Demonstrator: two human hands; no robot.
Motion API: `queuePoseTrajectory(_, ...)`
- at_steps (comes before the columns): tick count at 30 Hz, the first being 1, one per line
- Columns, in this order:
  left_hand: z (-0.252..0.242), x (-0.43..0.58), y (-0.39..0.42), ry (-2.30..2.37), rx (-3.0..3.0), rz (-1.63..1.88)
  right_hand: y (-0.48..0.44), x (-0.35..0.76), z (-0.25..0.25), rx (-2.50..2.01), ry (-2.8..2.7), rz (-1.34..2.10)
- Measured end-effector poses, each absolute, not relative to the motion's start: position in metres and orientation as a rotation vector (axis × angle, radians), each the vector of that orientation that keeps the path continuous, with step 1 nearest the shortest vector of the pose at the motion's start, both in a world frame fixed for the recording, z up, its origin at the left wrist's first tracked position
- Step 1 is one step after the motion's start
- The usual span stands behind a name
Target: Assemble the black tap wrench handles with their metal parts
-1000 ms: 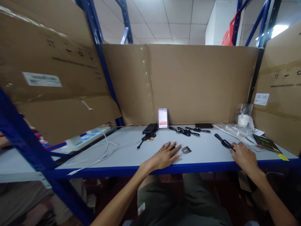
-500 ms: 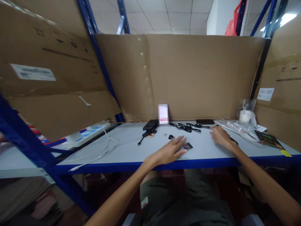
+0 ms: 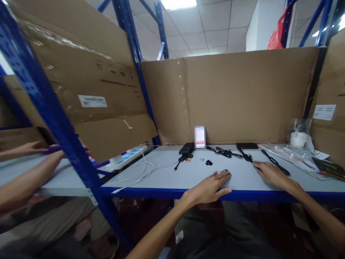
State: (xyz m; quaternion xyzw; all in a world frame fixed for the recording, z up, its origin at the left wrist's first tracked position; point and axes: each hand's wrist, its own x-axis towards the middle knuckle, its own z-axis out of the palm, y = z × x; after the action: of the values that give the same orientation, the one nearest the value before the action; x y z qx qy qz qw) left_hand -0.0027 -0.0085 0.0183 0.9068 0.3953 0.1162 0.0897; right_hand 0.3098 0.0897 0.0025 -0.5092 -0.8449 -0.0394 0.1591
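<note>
My left hand (image 3: 211, 186) lies flat near the front edge of the grey table (image 3: 167, 178), fingers stretched out, holding nothing. My right hand (image 3: 272, 174) rests flat to its right, fingers extended and empty, just in front of a long black strap (image 3: 275, 162). A small black part (image 3: 208, 162) and tiny screws (image 3: 201, 159) lie beyond my left hand. A bunch of black straps (image 3: 223, 151) and a flat black device (image 3: 246, 145) sit further back.
A black charger (image 3: 187, 148) and a small card (image 3: 199, 136) stand against the cardboard back wall (image 3: 242, 97). White cables (image 3: 140, 173) run left to a power strip (image 3: 126, 154). At the right are a plastic bag (image 3: 298, 135) and a dark leaflet (image 3: 327, 167). A co-worker's arm (image 3: 24, 181) rests beyond the blue post (image 3: 61, 118).
The view has swung left, showing the co-worker's arms. My left hand has slid nearer the front edge. My right hand has drawn back from the straps.
</note>
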Motion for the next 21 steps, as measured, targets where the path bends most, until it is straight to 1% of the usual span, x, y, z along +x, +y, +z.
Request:
queuePoseTrajectory(4,0.014,-0.002,-0.008,1.222,2.708,0.461,0.051,0.317,0.006,-1.686,-2.354,-0.262)
queuePoseTrajectory(7,0.012,-0.002,-0.01,1.295,2.723,0.615,0.035,0.312,0.014,-1.833,-2.245,-0.288)
queuePoseTrajectory(9,0.011,-0.005,-0.013,1.31,2.717,0.648,0.031,0.311,0.016,-1.903,-2.181,-0.282)
queuePoseTrajectory(12,0.01,-0.009,-0.014,1.318,2.715,0.635,0.03,0.318,0.013,-1.961,-2.129,-0.226)
queuePoseTrajectory(17,0.011,0.017,0.014,1.211,2.789,0.556,0.034,0.339,0.018,-2.004,-2.082,0.04)
queuePoseTrajectory(21,0.014,0.064,0.053,1.07,2.799,0.483,0.036,0.343,0.025,-2.048,-2.061,0.009)
